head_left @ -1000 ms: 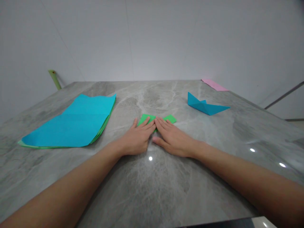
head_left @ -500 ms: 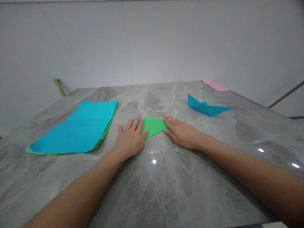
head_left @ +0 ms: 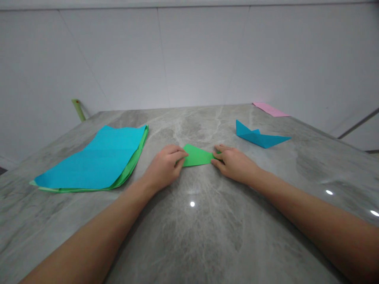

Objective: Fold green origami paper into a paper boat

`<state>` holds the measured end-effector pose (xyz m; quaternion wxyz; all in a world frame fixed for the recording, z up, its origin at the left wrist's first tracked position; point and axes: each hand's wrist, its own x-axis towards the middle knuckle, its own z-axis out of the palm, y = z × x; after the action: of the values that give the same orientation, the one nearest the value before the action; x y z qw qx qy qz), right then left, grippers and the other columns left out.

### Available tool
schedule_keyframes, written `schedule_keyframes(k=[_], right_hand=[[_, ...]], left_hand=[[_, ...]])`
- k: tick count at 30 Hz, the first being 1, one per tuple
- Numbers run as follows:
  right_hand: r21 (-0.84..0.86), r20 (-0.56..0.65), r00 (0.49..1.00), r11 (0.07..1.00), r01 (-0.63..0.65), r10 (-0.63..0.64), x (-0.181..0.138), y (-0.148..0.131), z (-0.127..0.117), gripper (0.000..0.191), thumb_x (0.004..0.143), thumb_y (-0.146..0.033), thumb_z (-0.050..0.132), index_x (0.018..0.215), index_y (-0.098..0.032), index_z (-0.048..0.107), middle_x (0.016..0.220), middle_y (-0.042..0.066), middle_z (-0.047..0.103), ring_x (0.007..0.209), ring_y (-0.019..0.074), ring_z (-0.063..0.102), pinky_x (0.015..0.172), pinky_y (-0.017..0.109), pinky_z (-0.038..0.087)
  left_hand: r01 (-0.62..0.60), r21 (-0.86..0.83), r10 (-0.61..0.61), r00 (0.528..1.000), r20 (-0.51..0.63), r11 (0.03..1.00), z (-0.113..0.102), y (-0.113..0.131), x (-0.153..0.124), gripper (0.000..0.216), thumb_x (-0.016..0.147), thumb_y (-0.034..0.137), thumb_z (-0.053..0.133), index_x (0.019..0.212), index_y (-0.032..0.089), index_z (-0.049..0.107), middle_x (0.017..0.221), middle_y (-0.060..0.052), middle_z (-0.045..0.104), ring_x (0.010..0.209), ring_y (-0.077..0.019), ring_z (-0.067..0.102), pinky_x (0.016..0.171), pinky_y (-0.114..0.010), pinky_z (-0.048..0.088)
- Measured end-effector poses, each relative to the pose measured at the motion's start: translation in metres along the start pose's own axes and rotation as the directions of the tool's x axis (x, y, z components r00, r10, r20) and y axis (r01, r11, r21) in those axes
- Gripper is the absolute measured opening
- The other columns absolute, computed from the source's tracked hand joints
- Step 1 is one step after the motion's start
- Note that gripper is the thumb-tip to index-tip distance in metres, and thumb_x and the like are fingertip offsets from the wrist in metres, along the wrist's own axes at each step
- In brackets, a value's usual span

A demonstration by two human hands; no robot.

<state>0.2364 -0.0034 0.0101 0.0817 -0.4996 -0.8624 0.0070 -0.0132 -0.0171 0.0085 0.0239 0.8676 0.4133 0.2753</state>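
A small folded piece of green paper (head_left: 196,156) lies on the marbled tabletop between my hands, its upper edge sloping down to the right. My left hand (head_left: 168,165) is closed, with thumb and fingers pinching the paper's left end. At the narrow right end, my right hand (head_left: 233,161) grips the paper with bent fingers, and a bit of green shows between them. Both ends of the paper are partly hidden by my fingers. Beyond my right hand sits a folded blue paper boat (head_left: 260,138).
A stack of blue and green paper sheets (head_left: 97,161) lies to the left, its edges slightly lifted. A pink sheet of paper (head_left: 271,109) rests at the far right edge of the tabletop (head_left: 189,244). Behind stands a white panelled wall (head_left: 189,55), with a green strip (head_left: 78,110) at left.
My left hand has gone from lying flat with spread fingers to pinching the green paper. The paper has turned slightly and shifted right, and my right fingers have curled around its end.
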Motion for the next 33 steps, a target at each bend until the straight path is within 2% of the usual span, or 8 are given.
schedule_keyframes(k=[2, 4, 7, 11, 16, 19, 26, 33], right_hand=[[0.013, -0.010, 0.999, 0.999, 0.031, -0.031, -0.001, -0.001, 0.000, 0.032, 0.094, -0.026, 0.049, 0.101, -0.011, 0.077, 0.119, 0.020, 0.068, 0.122, 0.0371, 0.060, 0.107, 0.050, 0.046], [0.042, -0.025, 0.994, 0.994, 0.103, -0.102, -0.002, -0.004, 0.001, 0.032, 0.095, -0.027, 0.049, 0.105, -0.012, 0.076, 0.123, 0.020, 0.067, 0.127, 0.0369, 0.056, 0.109, 0.052, 0.044], [0.115, -0.047, 0.978, 0.972, 0.206, -0.202, -0.003, -0.011, 0.002, 0.031, 0.096, -0.031, 0.051, 0.117, -0.019, 0.071, 0.130, 0.015, 0.065, 0.130, 0.0351, 0.054, 0.110, 0.061, 0.037], [0.198, -0.051, 0.967, 0.946, 0.256, -0.251, -0.003, -0.016, 0.001, 0.028, 0.096, -0.031, 0.055, 0.121, -0.025, 0.066, 0.131, 0.010, 0.066, 0.125, 0.0309, 0.059, 0.110, 0.069, 0.029], [0.180, -0.092, 0.968, 0.952, 0.248, -0.234, 0.001, -0.011, 0.004, 0.027, 0.094, -0.028, 0.061, 0.120, -0.022, 0.067, 0.121, 0.008, 0.072, 0.114, 0.0277, 0.066, 0.113, 0.065, 0.027], [0.135, -0.121, 0.960, 0.953, 0.269, -0.254, 0.006, -0.006, 0.009, 0.024, 0.094, -0.024, 0.060, 0.116, -0.020, 0.069, 0.115, 0.009, 0.074, 0.108, 0.0271, 0.069, 0.112, 0.062, 0.032], [0.050, -0.201, 0.908, 0.922, 0.384, -0.367, 0.017, 0.002, 0.015, 0.019, 0.095, -0.018, 0.057, 0.100, -0.019, 0.075, 0.105, 0.009, 0.077, 0.098, 0.0243, 0.072, 0.106, 0.053, 0.040], [0.009, -0.299, 0.900, 0.942, 0.336, -0.318, 0.019, 0.008, 0.016, 0.015, 0.093, -0.017, 0.056, 0.092, -0.019, 0.071, 0.096, 0.007, 0.076, 0.092, 0.0221, 0.070, 0.102, 0.047, 0.041]], left_hand=[[-0.075, -0.054, 0.080, 0.991, 0.107, 0.996, 0.004, 0.004, 0.000, 0.020, 0.092, 0.021, 0.058, 0.103, 0.016, 0.074, 0.107, -0.010, 0.073, 0.102, -0.0233, 0.066, 0.096, -0.039, 0.053], [-0.070, -0.046, 0.076, 0.985, 0.153, 0.996, 0.008, 0.005, 0.000, 0.019, 0.091, 0.024, 0.062, 0.105, 0.016, 0.074, 0.109, -0.010, 0.073, 0.104, -0.0247, 0.066, 0.097, -0.041, 0.052], [-0.025, -0.001, 0.025, 0.991, 0.134, 1.000, 0.011, 0.002, 0.001, 0.017, 0.091, 0.023, 0.063, 0.104, 0.019, 0.074, 0.106, -0.008, 0.074, 0.103, -0.0247, 0.067, 0.097, -0.041, 0.052], [-0.020, 0.036, 0.015, 0.991, 0.132, 0.999, 0.009, -0.001, 0.003, 0.017, 0.090, 0.021, 0.063, 0.103, 0.019, 0.074, 0.104, -0.009, 0.074, 0.100, -0.0240, 0.068, 0.094, -0.038, 0.054], [-0.107, 0.058, 0.100, 0.989, 0.112, 0.993, 0.011, -0.003, 0.005, 0.015, 0.091, 0.018, 0.062, 0.099, 0.015, 0.074, 0.100, -0.010, 0.074, 0.097, -0.0246, 0.068, 0.091, -0.039, 0.055], [-0.130, 0.061, 0.124, 0.988, 0.093, 0.990, 0.014, -0.004, 0.005, 0.015, 0.091, 0.017, 0.062, 0.098, 0.016, 0.075, 0.099, -0.009, 0.075, 0.096, -0.0240, 0.068, 0.090, -0.038, 0.055], [-0.121, 0.059, 0.117, 0.991, 0.071, 0.991, 0.015, -0.005, 0.005, 0.013, 0.089, 0.020, 0.067, 0.100, 0.017, 0.074, 0.101, -0.008, 0.074, 0.096, -0.0236, 0.068, 0.092, -0.038, 0.054], [-0.090, 0.083, 0.087, 0.996, 0.033, 0.993, 0.014, -0.005, 0.003, 0.025, 0.083, 0.014, 0.070, 0.108, 0.013, 0.072, 0.106, -0.012, 0.073, 0.099, -0.0257, 0.068, 0.092, -0.040, 0.056]])
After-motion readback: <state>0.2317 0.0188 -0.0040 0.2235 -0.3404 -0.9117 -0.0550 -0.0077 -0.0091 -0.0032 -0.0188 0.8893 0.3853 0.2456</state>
